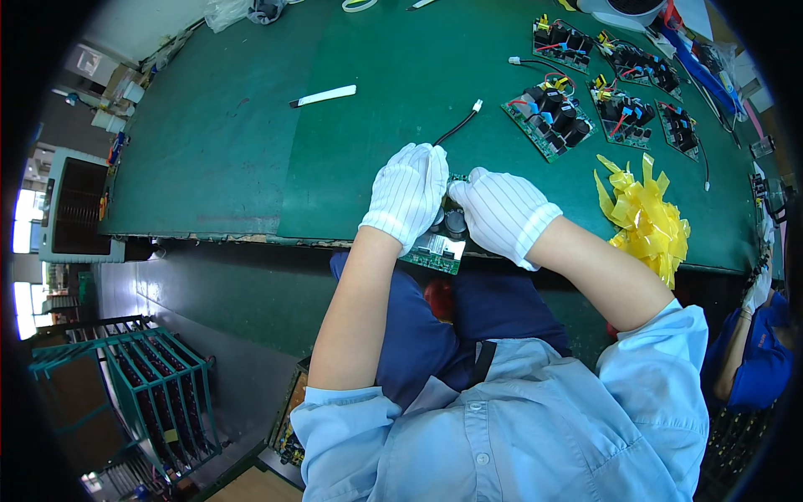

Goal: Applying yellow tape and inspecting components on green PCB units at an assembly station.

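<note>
A green circuit board [432, 254] with round black capacitors is held at the table's front edge, its near end jutting out over my lap. My left hand [406, 191], in a white striped glove, grips the board's left side with fingers pressed together. On the other side my right hand [504, 211], gloved alike, is closed with curled fingers against the board's upper right part; its fingertips are hidden. Between and under the hands, much of the board is covered. A black cable [457, 125] with a white plug sticks out beyond my left fingertips onto the table.
Several similar boards [552, 119] lie at the back right of the green table [217, 125]. Yellow plastic strips [644, 217] are bunched right of my right hand. A white-handled tool [326, 96] lies farther back. A person's blue sleeve [761, 351] shows at far right; a rack [159, 393] stands lower left.
</note>
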`<state>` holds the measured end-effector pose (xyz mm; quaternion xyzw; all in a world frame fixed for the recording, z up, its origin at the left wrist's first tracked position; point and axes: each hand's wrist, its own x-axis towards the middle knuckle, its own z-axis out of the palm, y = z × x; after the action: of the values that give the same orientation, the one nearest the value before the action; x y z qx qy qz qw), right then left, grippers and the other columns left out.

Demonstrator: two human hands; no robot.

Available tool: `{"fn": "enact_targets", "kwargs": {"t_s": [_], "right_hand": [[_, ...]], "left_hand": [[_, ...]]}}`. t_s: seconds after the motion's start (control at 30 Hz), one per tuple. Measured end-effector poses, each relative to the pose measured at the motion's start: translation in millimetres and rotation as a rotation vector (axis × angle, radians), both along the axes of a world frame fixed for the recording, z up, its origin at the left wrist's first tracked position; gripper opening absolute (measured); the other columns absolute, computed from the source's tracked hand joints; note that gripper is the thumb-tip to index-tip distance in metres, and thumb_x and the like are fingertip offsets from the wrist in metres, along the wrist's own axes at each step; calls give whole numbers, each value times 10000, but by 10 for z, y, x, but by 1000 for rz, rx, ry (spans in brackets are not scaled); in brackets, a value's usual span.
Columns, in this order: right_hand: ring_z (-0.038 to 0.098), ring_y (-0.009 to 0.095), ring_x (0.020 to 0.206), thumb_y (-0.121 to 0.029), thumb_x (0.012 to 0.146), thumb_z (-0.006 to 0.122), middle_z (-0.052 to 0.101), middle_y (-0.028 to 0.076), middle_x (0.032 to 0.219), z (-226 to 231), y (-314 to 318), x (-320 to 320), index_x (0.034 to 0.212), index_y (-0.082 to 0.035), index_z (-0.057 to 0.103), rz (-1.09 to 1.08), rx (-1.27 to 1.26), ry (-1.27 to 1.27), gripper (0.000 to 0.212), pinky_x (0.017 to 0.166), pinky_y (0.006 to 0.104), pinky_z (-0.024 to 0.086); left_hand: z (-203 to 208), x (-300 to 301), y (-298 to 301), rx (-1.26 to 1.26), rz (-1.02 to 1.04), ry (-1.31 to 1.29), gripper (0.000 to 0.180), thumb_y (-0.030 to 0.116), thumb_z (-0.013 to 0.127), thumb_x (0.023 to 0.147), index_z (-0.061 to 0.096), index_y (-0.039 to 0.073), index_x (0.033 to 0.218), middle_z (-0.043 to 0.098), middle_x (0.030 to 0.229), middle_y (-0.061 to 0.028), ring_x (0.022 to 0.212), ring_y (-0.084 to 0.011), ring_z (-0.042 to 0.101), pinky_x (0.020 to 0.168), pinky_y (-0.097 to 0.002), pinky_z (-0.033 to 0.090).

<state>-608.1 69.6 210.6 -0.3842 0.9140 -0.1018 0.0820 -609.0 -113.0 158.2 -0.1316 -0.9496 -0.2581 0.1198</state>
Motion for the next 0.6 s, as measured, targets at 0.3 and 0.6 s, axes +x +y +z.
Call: {"fn": "enact_targets", "kwargs": {"t_s": [0.3, 0.6], "right_hand": [[658, 380, 775, -104, 896, 482, 616, 223, 902, 77, 134, 52, 1131, -42, 639, 45, 41, -43, 289, 672, 469, 530], [690, 372, 907, -125, 847, 542, 706, 202, 961, 285, -4, -64, 1004, -41, 690, 87, 136, -208, 231, 801, 455, 548]], "left_hand": [[-18, 6, -13, 69, 8, -1, 331, 235, 338, 1029, 609, 47, 1055, 665, 1062, -174, 1077, -379, 593, 968, -464, 464], [-89, -9, -66, 113, 2, -49, 459, 281, 300, 1067, 660, 3, 1132, 659, 1173, -223, 1153, -403, 575, 1047, -450, 424]]}}
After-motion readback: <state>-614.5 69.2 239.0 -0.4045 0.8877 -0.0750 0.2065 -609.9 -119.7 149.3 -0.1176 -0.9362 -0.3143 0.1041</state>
